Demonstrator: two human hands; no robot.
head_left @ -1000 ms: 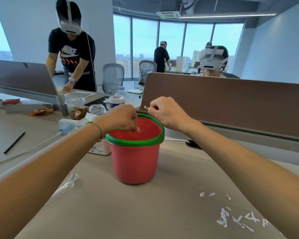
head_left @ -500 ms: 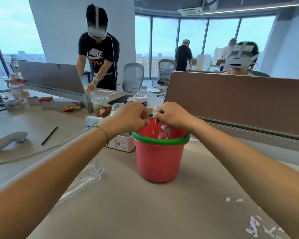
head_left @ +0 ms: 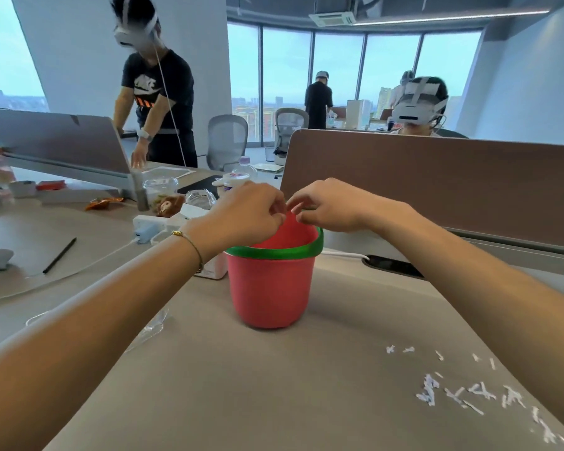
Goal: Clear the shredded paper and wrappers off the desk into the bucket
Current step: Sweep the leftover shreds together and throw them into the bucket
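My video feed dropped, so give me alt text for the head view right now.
Both hands, left hand and right hand, meet fingertip to fingertip above the red bucket with its green rim. Shredded paper lies scattered on the desk at lower right, and a clear wrapper lies left of the bucket.

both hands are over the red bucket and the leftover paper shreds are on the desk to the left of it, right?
Not quite: the paper shreds lie on the desk to the right of the red bucket, as the head view shows. Both the left hand and right hand are over it.
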